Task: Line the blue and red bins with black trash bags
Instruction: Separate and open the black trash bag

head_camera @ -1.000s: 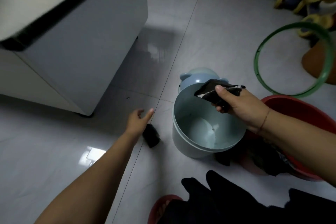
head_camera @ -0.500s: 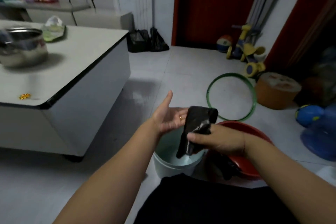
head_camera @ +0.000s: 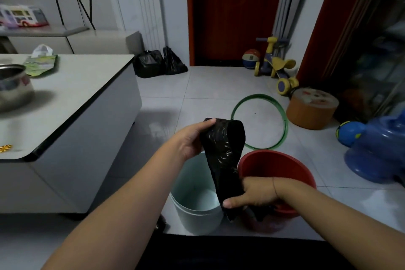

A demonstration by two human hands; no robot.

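A folded black trash bag (head_camera: 223, 155) hangs stretched between both hands above the bins. My left hand (head_camera: 190, 140) grips its upper end. My right hand (head_camera: 252, 194) pinches its lower end. Below stands the pale blue bin (head_camera: 192, 215), with bare inner walls and floor. Right beside it sits the red bin (head_camera: 278, 166), with some dark material inside under my right hand.
A white low table (head_camera: 74, 96) with a metal pot (head_camera: 13, 87) stands at left. A green hoop (head_camera: 260, 120), an orange stool (head_camera: 311, 107), a blue plastic toy (head_camera: 379, 147) and a ride-on toy (head_camera: 278, 66) lie at right. Full black bags (head_camera: 157, 63) rest by the wall.
My left hand came up from the floor and took the bag's upper end. The two hands have drawn apart, and the folded bag is pulled out longer. The view has tilted up.
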